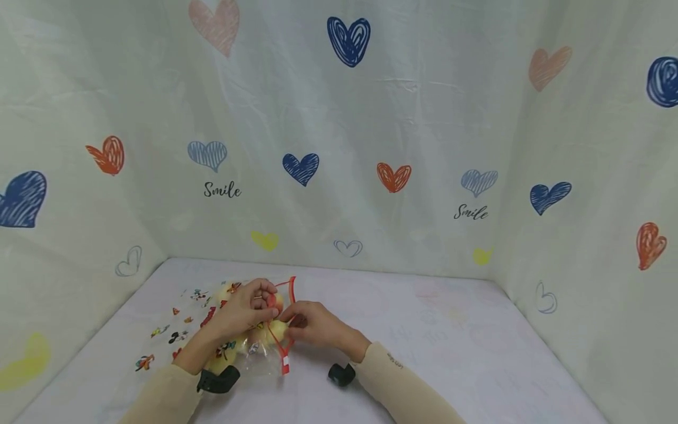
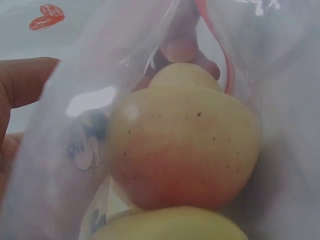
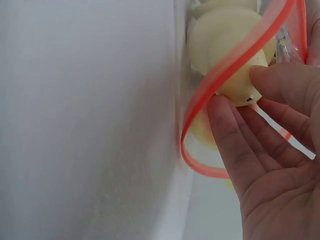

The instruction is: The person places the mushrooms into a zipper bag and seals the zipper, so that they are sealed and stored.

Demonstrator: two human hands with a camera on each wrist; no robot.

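A clear plastic zip bag (image 1: 259, 359) with cartoon prints and a red zip strip (image 3: 220, 75) lies on the table, its mouth spread open to the right. Inside are several pale yellow and pinkish rounded fruits (image 2: 185, 145), some dark-speckled; their exact kind is unclear. My left hand (image 1: 246, 309) curls its fingers at the far side of the bag's mouth and holds the rim. At the mouth's near side, my right hand (image 1: 318, 324) pinches a pale yellow round fruit (image 3: 237, 85) between thumb and fingers. A small dark spot marks its end.
White table (image 1: 434, 353) extends to the right of the bag. A white curtain (image 1: 339, 118) printed with hearts stands behind and at both sides. Black wrist mounts (image 1: 341, 375) sit near both sleeves.
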